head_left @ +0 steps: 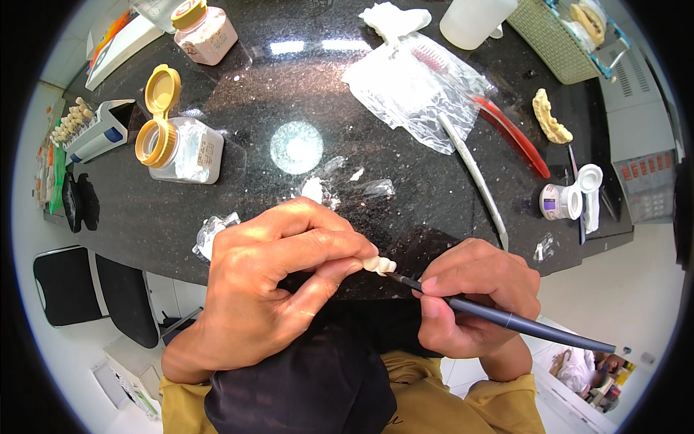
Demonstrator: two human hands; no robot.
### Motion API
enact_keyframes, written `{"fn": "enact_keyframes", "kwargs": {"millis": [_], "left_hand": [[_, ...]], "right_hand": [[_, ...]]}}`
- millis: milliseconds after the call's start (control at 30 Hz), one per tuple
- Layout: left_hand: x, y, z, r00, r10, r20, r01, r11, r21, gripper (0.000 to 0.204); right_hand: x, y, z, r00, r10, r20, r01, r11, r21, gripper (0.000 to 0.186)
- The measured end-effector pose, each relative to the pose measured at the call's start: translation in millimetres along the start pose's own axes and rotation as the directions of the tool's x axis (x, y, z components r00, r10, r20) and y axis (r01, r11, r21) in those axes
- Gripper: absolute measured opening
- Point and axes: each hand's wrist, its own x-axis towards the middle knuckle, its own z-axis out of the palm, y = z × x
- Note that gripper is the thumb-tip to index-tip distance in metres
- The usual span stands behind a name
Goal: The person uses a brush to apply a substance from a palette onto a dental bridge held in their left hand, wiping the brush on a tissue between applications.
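Observation:
Between the thumb and fingertips of my left hand [278, 271] is a small off-white dental bridge [382, 265] of joined tooth shapes. It is raised near the front edge of the dark table. A slim brush [535, 327] with a dark blue handle lies in the closed fingers of my right hand [481, 289]. Its dark tip touches or nearly touches the underside of the bridge. Beyond my left hand, white powder [312, 190] and scraps of clear film lie on the table. More white material on crumpled film [215, 233] sits beside my left knuckles.
At the left are a yellow-lidded powder jar [189, 153], a pink powder jar [207, 40] and a tooth shade guide [94, 130]. On the right lie a plastic bag [412, 90], a grey rod [477, 181], a red curved tool [513, 137], a plaster model [549, 118] and a small white jar [560, 202].

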Motion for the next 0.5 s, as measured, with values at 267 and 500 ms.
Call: {"fn": "enact_keyframes", "kwargs": {"millis": [267,500], "left_hand": [[0.5,0.4,0.8,1.0,-0.011,0.003,0.011,1.0,0.002,0.027],[-0.1,0.0,-1.1,1.0,-0.002,0.012,0.002,1.0,0.018,0.027]], "right_hand": [[-0.3,1.1,-2.2,1.0,-0.01,0.003,0.01,1.0,-0.012,0.013],[1.2,4.5,-2.8,0.995,-0.087,0.047,0.087,0.996,-0.014,0.012]]}}
